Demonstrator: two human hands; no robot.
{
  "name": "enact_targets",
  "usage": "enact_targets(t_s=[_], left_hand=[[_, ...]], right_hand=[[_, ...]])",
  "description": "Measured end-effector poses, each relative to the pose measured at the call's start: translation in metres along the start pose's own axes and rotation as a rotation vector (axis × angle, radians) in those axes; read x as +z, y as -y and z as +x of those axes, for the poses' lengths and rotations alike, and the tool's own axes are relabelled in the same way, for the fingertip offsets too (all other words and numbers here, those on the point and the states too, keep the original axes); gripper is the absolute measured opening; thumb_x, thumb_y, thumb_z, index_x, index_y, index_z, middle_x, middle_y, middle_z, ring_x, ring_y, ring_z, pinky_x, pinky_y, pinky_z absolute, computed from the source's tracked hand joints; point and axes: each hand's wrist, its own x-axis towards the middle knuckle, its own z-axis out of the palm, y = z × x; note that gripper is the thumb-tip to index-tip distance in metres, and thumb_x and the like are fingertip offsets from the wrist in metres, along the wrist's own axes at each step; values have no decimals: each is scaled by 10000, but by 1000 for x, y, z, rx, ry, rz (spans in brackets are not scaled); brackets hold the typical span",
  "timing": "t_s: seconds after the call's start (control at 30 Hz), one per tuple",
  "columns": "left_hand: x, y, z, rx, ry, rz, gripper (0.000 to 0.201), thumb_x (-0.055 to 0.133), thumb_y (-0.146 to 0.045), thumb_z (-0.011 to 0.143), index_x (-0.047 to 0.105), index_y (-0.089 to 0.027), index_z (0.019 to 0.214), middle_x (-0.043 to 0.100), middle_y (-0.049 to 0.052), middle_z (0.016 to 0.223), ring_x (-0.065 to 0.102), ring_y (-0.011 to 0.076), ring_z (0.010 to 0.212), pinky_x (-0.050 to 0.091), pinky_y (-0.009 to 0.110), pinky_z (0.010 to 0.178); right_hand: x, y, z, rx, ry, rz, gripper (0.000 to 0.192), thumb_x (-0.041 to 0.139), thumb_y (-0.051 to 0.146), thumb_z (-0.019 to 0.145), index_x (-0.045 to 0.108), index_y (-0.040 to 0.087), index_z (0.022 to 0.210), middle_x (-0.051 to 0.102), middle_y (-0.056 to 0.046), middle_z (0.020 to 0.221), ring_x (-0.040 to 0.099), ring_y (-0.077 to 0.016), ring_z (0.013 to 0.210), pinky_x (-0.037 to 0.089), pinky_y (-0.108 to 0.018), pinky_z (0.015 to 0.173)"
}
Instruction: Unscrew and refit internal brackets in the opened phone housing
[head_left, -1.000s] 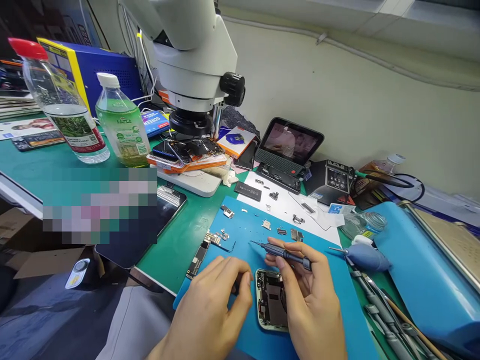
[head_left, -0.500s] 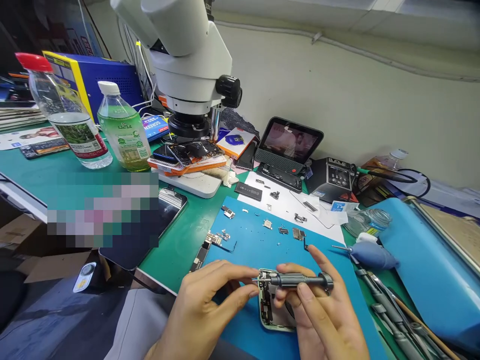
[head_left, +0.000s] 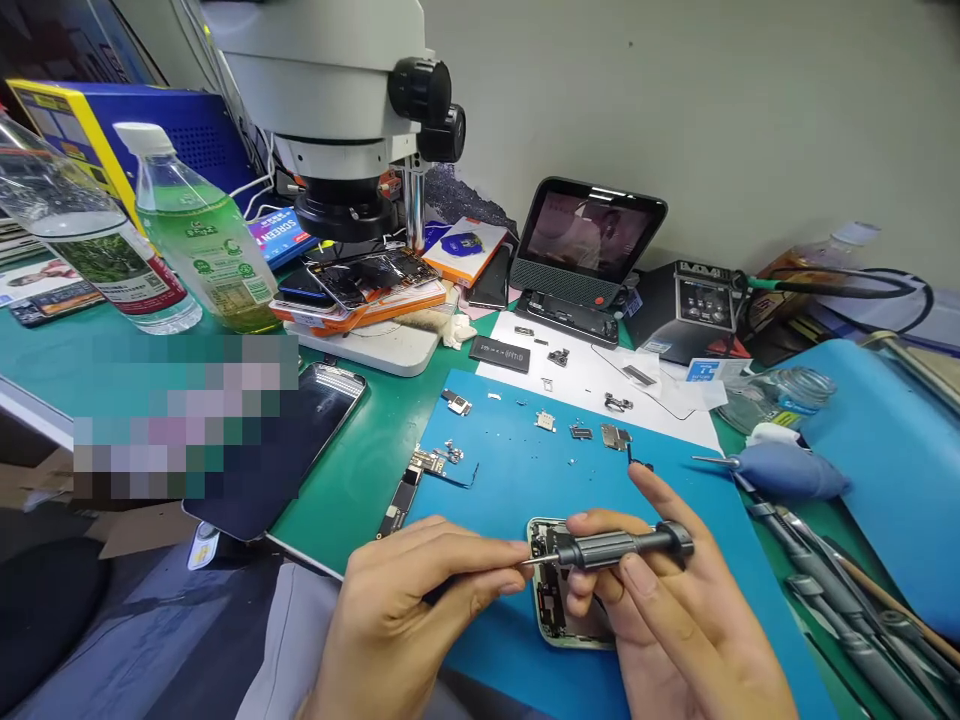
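A grey precision screwdriver point(head_left: 604, 549) lies almost level in my right hand point(head_left: 694, 620), its thin bit pointing left. The thumb and fingers of that hand are closed around the handle. My left hand point(head_left: 420, 600) makes a pinch at the tip of the bit; anything between its fingertips is too small to make out. Beneath the screwdriver, an opened phone housing point(head_left: 550, 610) with a pale rim rests on the blue mat point(head_left: 502, 510), partly covered by my right hand. Small phone parts, such as a metal bracket point(head_left: 615, 437) and a logic board point(head_left: 400, 500), lie behind my hands.
A microscope point(head_left: 337, 130) stands at the back left, beside two bottles, one a green-labelled bottle point(head_left: 206, 240). A dark phone screen point(head_left: 300, 460) lies left. Behind the mat are a battery point(head_left: 499, 354) and a display device point(head_left: 589, 240). At right lie a blue air blower point(head_left: 791, 472) and several screwdrivers.
The camera view has shifted, so the bench objects sit differently in the frame. The screwdriver is tilted a little more, its handle end higher. Both hands keep their grips.
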Motion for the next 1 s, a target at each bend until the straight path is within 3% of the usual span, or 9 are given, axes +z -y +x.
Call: enact_targets(t_s=[0.43, 0.63, 0.77, 0.83, 0.9, 1.0], left_hand=[[-4, 2, -4, -26, 59, -42, 251, 809, -164, 1045, 855, -336, 1221, 898, -69, 1012, 829, 113, 847, 635, 186, 795], [-3, -3, 3, 8, 38, -32, 97, 789, -324, 1071, 868, -288, 1113, 886, -52, 903, 821, 114, 763, 633, 177, 713], [-1, -3, 2, -14, 32, 4, 192, 822, -429, 1039, 826, -316, 1194, 880, -77, 953, 806, 92, 774, 641, 143, 746], [1, -1, 0, -8, 12, 55, 238, 803, -370, 1064, 781, -334, 1299, 881, -83, 1030, 815, 87, 844, 638, 134, 806], [4, 1, -2, 1, -1, 134, 231, 729, -238, 1103, 754, -329, 1314, 868, -74, 1082, 818, 92, 930, 622, 145, 859], [8, 3, -5, 44, 22, 215, 266, 636, -103, 1107, 726, -291, 1271, 849, -39, 1127, 802, 121, 1012, 603, 197, 911]], right_hand=[[1, -2, 0, -33, -13, -63, 707, 878, 399, 914, 600, 341, 1561, 850, -128, 1116, 774, -248, 696, 692, -391, 620], [-3, -3, -2, 8, -4, -45, 808, 884, 392, 912, 526, 364, 1635, 836, -109, 1113, 750, -225, 701, 680, -385, 647], [-1, 5, -2, 15, -48, -24, 735, 861, 420, 929, 570, 335, 1599, 824, -98, 1094, 731, -207, 695, 661, -359, 623], [2, 9, -6, -82, -137, -69, 745, 862, 414, 933, 559, 349, 1610, 825, -76, 1039, 731, -205, 704, 643, -331, 595], [7, 11, -12, -305, -275, -178, 780, 867, 374, 944, 518, 384, 1642, 823, -47, 987, 764, -223, 793, 647, -319, 626], [10, 6, -28, -647, -491, -351, 635, 884, 240, 941, 642, 417, 1501, 814, 5, 963, 795, -225, 900, 689, -395, 843]])
